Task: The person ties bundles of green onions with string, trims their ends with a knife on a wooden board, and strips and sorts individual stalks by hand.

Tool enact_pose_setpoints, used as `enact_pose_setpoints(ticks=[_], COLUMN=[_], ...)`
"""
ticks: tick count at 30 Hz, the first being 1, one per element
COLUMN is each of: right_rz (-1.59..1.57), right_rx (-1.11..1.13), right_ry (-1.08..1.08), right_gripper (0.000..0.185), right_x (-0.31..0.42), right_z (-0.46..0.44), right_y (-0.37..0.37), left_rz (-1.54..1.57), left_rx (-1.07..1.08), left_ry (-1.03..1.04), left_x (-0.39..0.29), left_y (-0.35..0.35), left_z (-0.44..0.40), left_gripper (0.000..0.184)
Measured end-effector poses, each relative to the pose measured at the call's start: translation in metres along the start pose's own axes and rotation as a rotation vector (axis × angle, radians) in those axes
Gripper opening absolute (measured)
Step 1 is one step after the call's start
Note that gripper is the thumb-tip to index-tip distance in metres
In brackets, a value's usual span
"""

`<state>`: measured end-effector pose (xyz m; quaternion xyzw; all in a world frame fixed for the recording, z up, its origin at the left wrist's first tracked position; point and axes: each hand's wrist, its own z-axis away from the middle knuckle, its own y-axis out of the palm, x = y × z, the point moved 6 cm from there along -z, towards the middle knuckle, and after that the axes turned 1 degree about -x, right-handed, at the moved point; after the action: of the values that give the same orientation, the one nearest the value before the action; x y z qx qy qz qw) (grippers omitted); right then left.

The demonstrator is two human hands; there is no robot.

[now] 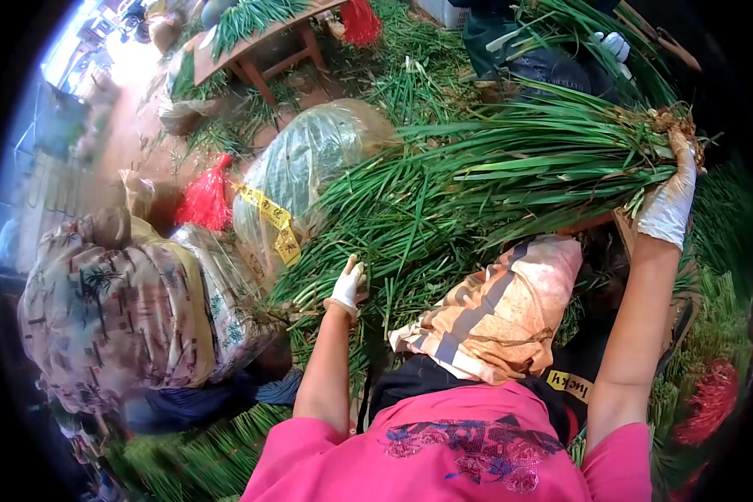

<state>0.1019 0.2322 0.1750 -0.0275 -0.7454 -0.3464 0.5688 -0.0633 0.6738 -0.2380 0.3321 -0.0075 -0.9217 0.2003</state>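
My right hand (672, 201), in a thin whitish glove, is closed around the root end of a big bunch of garlic chives (552, 159). Brown soil and roots (673, 125) show above the fist, and the long green leaves stretch left. Beneath and beside it lies a loose heap of more garlic chives (393, 234). At the heap's near left edge is my left hand (348, 286), also gloved, its fingers partly extended and no bunch visible in it. Pale stem ends (309, 294) lie just left of that hand. A striped cloth (498, 309) covers my lap.
A stuffed clear plastic bag (309, 155) with yellow tape stands beyond the heap. Red plastic strands (207, 197) lie beside it. A person in a patterned top (117, 301) bends at left. Another person's gloved hand (615, 46) shows upper right. A wooden bench (263, 50) holds greens.
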Motion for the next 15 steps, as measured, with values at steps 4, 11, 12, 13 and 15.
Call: enact_pose_setpoints(ticks=[4, 11, 12, 13, 15], right_rz=[-0.1, -0.163, -0.135, -0.132, -0.139], right_rx=[0.007, 0.112, 0.087, 0.076, 0.118], right_ry=[0.048, 0.022, 0.026, 0.013, 0.007], right_gripper=[0.035, 0.045, 0.046, 0.047, 0.049], right_x=[0.016, 0.029, 0.033, 0.039, 0.051], right_z=[0.014, 0.039, 0.046, 0.057, 0.079], right_y=[-0.01, -0.033, -0.037, -0.036, -0.034], left_rz=[-0.143, -0.277, -0.477, -0.59, -0.821], left_rx=[-0.046, -0.19, -0.213, -0.189, -0.12], left_ry=[0.367, 1.282, 1.465, 1.589, 1.833], left_x=[-0.058, -0.24, -0.263, -0.279, -0.301], left_y=[-0.029, 0.017, 0.053, 0.087, 0.141], left_z=[0.041, 0.219, 0.272, 0.315, 0.367], left_gripper=[0.038, 0.043, 0.046, 0.049, 0.055])
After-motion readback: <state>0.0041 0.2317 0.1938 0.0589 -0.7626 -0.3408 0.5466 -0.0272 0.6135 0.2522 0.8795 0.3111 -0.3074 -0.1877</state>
